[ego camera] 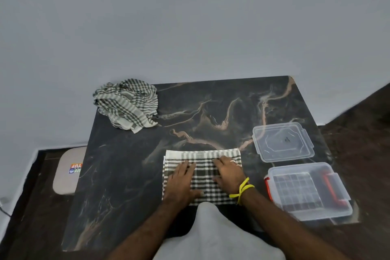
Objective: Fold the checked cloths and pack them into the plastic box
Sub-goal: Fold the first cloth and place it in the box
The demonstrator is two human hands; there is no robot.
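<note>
1. Folded checked cloth [202, 175] lying flat at the near edge of the table [130, 175], long axis left to right
2. Left hand [181, 183] and right hand [229, 173] both pressing on it, fingers straight, gripping nothing
3. Plastic box [310, 192] just right of the cloth, open, already holding a folded cloth; right hand nearer
4. Lid [282, 141] beyond the box
5. Crumpled cloth [126, 105] well left of the box, at the far corner

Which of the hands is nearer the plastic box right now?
Right. The right hand lies flat on the right part of the checked cloth, just left of the plastic box. The left hand presses the cloth's left part, farther away.
</note>
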